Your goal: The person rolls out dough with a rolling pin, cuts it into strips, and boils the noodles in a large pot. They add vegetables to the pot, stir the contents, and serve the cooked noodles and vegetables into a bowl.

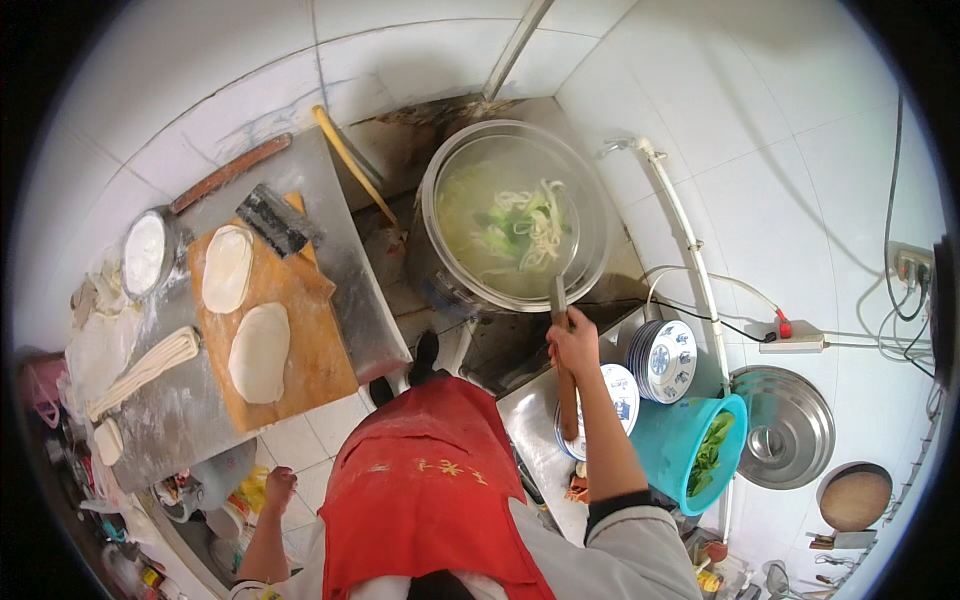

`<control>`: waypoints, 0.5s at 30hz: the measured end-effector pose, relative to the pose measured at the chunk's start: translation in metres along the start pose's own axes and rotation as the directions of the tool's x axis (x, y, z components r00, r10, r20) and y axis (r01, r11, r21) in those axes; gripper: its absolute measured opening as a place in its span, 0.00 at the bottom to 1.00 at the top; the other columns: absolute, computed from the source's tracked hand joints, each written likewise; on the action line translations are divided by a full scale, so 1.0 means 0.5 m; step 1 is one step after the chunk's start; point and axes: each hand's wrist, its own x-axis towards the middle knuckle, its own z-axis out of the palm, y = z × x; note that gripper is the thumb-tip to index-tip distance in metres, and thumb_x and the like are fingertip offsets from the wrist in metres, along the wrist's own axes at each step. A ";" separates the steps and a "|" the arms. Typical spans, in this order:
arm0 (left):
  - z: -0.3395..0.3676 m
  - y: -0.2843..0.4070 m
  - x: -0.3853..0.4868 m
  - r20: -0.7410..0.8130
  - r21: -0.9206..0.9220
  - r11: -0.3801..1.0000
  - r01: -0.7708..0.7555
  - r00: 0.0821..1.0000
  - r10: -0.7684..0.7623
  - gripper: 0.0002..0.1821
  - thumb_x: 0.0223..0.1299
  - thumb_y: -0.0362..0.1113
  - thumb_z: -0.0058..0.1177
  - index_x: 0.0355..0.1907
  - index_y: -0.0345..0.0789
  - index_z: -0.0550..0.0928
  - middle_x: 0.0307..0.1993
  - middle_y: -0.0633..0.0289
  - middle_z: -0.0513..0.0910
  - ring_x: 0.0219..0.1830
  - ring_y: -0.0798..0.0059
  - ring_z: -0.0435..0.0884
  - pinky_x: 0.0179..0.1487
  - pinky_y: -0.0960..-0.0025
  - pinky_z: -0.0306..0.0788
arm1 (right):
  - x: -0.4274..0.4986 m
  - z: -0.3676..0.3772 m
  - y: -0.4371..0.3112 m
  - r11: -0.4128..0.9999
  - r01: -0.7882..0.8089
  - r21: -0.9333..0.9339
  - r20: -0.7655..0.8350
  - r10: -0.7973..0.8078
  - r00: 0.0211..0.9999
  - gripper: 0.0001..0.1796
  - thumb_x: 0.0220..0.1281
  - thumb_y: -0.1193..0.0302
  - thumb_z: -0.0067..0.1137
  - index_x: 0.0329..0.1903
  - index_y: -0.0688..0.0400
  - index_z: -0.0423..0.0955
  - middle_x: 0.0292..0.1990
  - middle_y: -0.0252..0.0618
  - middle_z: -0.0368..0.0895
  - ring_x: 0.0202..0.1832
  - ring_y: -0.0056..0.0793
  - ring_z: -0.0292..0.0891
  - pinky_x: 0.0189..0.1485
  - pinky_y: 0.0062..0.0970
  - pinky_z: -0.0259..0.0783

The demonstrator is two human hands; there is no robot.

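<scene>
My right hand [574, 345] grips a long wooden-handled utensil [569, 405] below its metal shank, which crosses the near rim of a large steel pot [600, 270]. Its head is in the cloudy liquid and hard to make out. Noodles [541, 244] and leafy greens [491, 225] lie bunched in the pot, under light steam. Hanging low on the left, my left hand [280, 486] has its fingers curled, with nothing seen in it. It is beside the steel worktable [202, 431], where two flat dough pieces [259, 352] rest on a wooden board [330, 379].
Stacked patterned plates [667, 361] and a teal bucket [664, 450] of greens stand right. A steel lid [787, 427] leans against the wall. A water pipe [694, 255] and power strip [793, 343] run nearby. Dough strips [150, 367], a flour bowl [146, 255] and a dark cleaver-like blade [274, 219] lie left.
</scene>
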 end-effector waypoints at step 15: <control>0.047 -0.365 -0.173 0.281 0.894 0.270 -0.358 0.917 0.283 0.05 0.59 0.33 0.61 0.37 0.37 0.87 0.36 0.57 0.87 0.41 0.63 0.86 0.41 0.61 0.81 | -0.039 0.133 0.186 0.731 0.112 -0.673 -0.147 -0.282 0.948 0.48 0.59 0.76 0.57 0.84 0.44 0.57 0.50 0.61 0.75 0.50 0.64 0.78 0.56 0.53 0.76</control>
